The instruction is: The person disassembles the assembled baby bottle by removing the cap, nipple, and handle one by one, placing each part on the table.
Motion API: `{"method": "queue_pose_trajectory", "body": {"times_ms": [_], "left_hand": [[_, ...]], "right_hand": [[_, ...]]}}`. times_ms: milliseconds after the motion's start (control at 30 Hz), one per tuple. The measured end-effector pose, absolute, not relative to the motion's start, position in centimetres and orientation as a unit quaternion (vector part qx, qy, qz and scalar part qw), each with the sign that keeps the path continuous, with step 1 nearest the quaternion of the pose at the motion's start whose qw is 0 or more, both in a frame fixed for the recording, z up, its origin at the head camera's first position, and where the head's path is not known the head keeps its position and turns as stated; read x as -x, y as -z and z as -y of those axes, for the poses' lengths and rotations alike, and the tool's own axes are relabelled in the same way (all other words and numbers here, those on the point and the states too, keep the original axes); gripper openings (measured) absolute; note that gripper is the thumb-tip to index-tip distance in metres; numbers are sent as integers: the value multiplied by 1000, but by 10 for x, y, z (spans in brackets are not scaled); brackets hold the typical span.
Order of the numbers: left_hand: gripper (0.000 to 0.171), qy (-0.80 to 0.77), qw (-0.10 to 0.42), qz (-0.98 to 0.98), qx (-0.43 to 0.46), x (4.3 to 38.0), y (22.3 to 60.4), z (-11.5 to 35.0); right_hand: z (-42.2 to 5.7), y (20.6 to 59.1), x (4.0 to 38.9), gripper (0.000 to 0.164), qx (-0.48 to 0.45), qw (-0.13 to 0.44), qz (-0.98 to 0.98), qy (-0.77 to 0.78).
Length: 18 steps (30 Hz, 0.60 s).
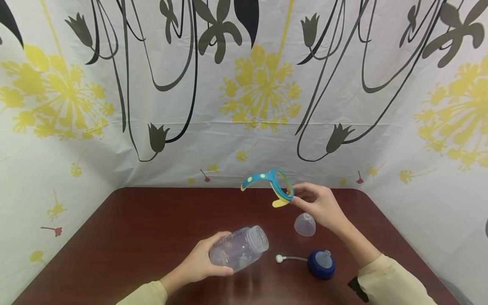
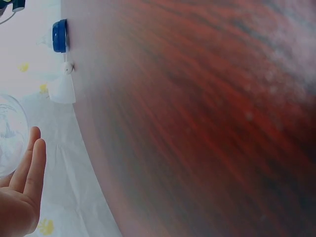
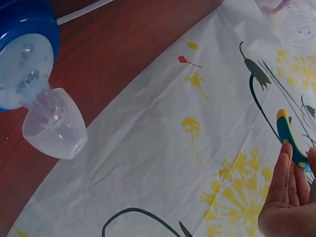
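My left hand [image 1: 207,258] grips a clear, uncapped baby bottle [image 1: 238,250], tilted with its open neck toward the right. In the left wrist view only the bottle's base end [image 2: 11,133] shows, beside the fingers [image 2: 35,170]. My right hand [image 1: 322,205] pinches the ring of a blue and yellow bottle handle [image 1: 282,186], raised above the table, its two curved grips pointing left. Below that hand a clear dome cap [image 1: 305,225] stands on the table. Nearer me lies a dark blue collar with a nipple [image 1: 322,263], a straw with a white weighted end [image 1: 280,258] reaching left from it.
The dark red-brown wooden table [image 1: 152,228] has rounded far corners. A white sheet with yellow and grey flower prints [image 1: 263,140] hangs behind it and along both sides.
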<state>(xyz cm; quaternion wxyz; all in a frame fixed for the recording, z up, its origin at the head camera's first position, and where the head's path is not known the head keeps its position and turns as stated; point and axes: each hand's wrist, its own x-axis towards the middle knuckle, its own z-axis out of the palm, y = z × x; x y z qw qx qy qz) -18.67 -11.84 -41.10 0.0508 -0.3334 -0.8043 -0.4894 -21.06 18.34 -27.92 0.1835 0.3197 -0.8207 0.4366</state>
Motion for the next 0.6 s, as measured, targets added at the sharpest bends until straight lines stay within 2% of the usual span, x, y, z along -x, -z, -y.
{"method": "queue_pose_trajectory", "body": {"times_ms": [267,600], "left_hand": [[66,484,59,806,336,187,412,118],[67,484,57,807,333,187,412,118]], "right_hand": [[-181,287,216,18,-303,167,813,-468],[-188,313,240,20,-292,144,796,-510]]}}
